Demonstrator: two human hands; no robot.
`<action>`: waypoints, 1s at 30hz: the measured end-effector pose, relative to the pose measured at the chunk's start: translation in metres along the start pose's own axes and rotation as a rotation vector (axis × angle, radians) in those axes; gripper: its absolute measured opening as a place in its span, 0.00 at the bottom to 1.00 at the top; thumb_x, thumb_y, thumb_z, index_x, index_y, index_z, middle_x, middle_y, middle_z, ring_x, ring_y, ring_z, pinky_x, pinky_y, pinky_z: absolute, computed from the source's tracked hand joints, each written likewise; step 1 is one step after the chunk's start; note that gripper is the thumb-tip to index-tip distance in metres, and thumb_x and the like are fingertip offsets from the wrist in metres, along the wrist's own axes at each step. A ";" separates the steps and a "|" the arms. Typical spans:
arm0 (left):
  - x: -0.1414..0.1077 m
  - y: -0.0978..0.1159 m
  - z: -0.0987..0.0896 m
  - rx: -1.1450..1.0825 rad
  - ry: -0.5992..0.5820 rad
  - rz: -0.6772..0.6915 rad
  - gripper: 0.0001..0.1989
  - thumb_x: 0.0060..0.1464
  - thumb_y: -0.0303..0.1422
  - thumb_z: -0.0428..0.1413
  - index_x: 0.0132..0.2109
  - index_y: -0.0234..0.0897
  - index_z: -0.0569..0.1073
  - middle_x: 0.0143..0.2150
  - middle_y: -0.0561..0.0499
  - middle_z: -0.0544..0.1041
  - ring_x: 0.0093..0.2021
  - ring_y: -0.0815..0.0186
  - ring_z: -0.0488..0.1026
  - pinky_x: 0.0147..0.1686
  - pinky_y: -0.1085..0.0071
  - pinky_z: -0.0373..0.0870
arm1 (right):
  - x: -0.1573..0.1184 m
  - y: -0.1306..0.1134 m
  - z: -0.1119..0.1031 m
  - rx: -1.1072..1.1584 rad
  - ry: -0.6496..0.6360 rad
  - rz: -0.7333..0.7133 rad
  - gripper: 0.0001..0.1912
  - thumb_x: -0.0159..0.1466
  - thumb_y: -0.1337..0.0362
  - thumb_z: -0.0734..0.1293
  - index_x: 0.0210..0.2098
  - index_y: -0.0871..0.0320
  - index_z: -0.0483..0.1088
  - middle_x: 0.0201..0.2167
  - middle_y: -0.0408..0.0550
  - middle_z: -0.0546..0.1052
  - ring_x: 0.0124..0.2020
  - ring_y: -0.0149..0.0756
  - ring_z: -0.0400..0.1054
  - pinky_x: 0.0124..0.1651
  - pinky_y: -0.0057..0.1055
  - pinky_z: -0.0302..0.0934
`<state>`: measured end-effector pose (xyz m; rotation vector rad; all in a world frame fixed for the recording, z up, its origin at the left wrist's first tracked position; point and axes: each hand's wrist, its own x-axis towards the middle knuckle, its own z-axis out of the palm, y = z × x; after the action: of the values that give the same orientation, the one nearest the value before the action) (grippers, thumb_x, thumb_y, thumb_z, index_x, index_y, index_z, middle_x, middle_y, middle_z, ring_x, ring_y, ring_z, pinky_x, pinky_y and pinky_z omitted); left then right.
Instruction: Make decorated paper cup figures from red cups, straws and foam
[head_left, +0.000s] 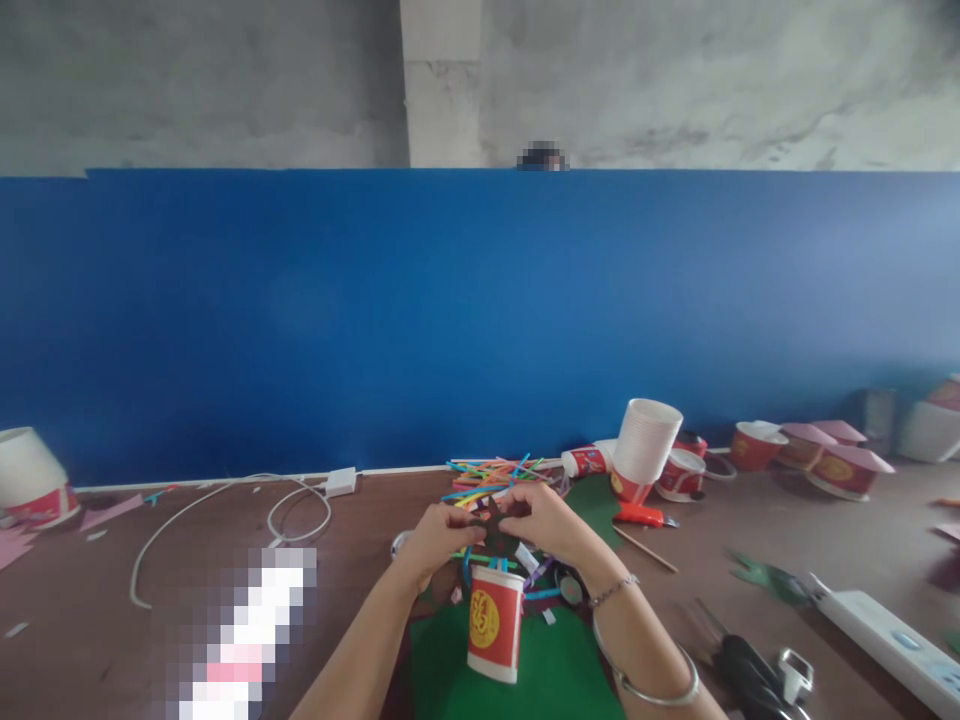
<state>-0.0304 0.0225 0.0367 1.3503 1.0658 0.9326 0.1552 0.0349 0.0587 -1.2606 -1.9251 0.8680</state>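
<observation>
My left hand [446, 540] and my right hand [544, 520] meet over the middle of the table. Pinched between their fingertips is a small dark piece with pointed edges [492, 530]; its material is hard to make out. Just below them a red and white paper cup [495, 625] with a yellow print stands slightly tilted on a green sheet [442, 670]. Blue strips show at the top of the cup. A heap of coloured straws [499, 470] lies behind my hands and is partly hidden by them.
Stacked white cups [646, 450] stand to the right, near an orange utility knife [641, 515] and a wooden stick [646, 550]. A white power strip [892, 640] and black-handled tool [750, 675] lie at right. A white cable [176, 525] curls at left. A blue partition [375, 320] borders the table.
</observation>
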 end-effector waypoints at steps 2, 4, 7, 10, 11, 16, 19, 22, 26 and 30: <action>0.001 -0.002 0.001 -0.006 0.029 0.020 0.10 0.39 0.37 0.63 0.26 0.32 0.79 0.24 0.49 0.77 0.27 0.64 0.71 0.31 0.71 0.64 | 0.000 -0.003 0.001 -0.010 0.002 -0.007 0.03 0.49 0.69 0.66 0.25 0.60 0.71 0.20 0.39 0.71 0.21 0.27 0.61 0.25 0.23 0.55; 0.003 -0.002 0.001 -0.036 0.067 0.036 0.11 0.39 0.37 0.63 0.26 0.32 0.78 0.24 0.49 0.77 0.27 0.65 0.71 0.30 0.71 0.65 | 0.000 -0.006 -0.001 0.009 0.042 -0.019 0.09 0.51 0.67 0.66 0.33 0.60 0.73 0.22 0.41 0.72 0.23 0.30 0.64 0.28 0.25 0.58; 0.005 -0.001 -0.003 -0.121 0.181 0.056 0.13 0.37 0.39 0.63 0.28 0.31 0.78 0.25 0.48 0.77 0.26 0.65 0.72 0.29 0.71 0.65 | 0.001 -0.008 -0.010 0.031 0.194 -0.009 0.21 0.56 0.61 0.64 0.48 0.60 0.68 0.29 0.46 0.76 0.30 0.34 0.69 0.34 0.29 0.62; 0.005 0.003 -0.012 -0.198 0.303 0.076 0.15 0.36 0.40 0.64 0.27 0.31 0.77 0.25 0.47 0.78 0.26 0.64 0.72 0.29 0.71 0.66 | 0.001 0.001 -0.022 -0.072 0.299 0.090 0.19 0.58 0.57 0.63 0.45 0.61 0.70 0.32 0.50 0.78 0.34 0.38 0.71 0.37 0.31 0.62; 0.005 0.004 -0.015 -0.212 0.322 0.084 0.14 0.36 0.40 0.64 0.27 0.31 0.77 0.26 0.46 0.78 0.26 0.64 0.72 0.30 0.71 0.66 | 0.000 0.006 -0.026 -0.113 0.300 0.132 0.16 0.57 0.57 0.64 0.41 0.60 0.72 0.31 0.51 0.78 0.33 0.38 0.72 0.36 0.31 0.61; 0.004 0.009 -0.022 -0.255 0.353 0.093 0.13 0.36 0.39 0.64 0.28 0.32 0.78 0.26 0.47 0.79 0.27 0.64 0.73 0.31 0.71 0.66 | 0.002 0.027 -0.029 -0.128 0.159 0.217 0.08 0.54 0.63 0.64 0.21 0.60 0.70 0.17 0.44 0.72 0.22 0.33 0.66 0.26 0.27 0.55; 0.004 0.010 -0.020 -0.272 0.327 0.101 0.13 0.36 0.39 0.64 0.27 0.31 0.77 0.25 0.46 0.79 0.27 0.64 0.73 0.32 0.70 0.66 | 0.005 0.019 -0.023 -0.104 0.202 0.163 0.09 0.55 0.62 0.62 0.22 0.60 0.67 0.17 0.41 0.69 0.21 0.31 0.62 0.26 0.26 0.54; 0.003 0.011 -0.015 -0.273 0.312 0.106 0.13 0.36 0.38 0.64 0.26 0.31 0.77 0.25 0.46 0.78 0.26 0.64 0.73 0.31 0.70 0.66 | 0.006 0.002 -0.014 -0.037 0.221 0.042 0.07 0.54 0.62 0.62 0.24 0.59 0.66 0.19 0.40 0.68 0.22 0.30 0.61 0.27 0.26 0.54; 0.000 0.014 -0.010 -0.224 0.300 0.084 0.13 0.38 0.38 0.63 0.27 0.30 0.77 0.23 0.47 0.77 0.23 0.66 0.70 0.26 0.72 0.63 | 0.004 -0.013 -0.003 0.039 0.188 -0.041 0.06 0.55 0.63 0.62 0.25 0.59 0.66 0.21 0.41 0.69 0.24 0.30 0.62 0.28 0.26 0.55; 0.001 0.014 -0.009 -0.188 0.292 0.106 0.12 0.38 0.37 0.62 0.27 0.30 0.77 0.24 0.46 0.78 0.25 0.65 0.72 0.28 0.71 0.64 | 0.006 -0.010 0.004 0.043 0.215 -0.021 0.05 0.54 0.64 0.62 0.24 0.59 0.66 0.20 0.41 0.70 0.22 0.30 0.62 0.28 0.26 0.55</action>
<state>-0.0379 0.0264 0.0510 1.1463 1.1010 1.3051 0.1449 0.0367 0.0655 -1.2528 -1.7380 0.7274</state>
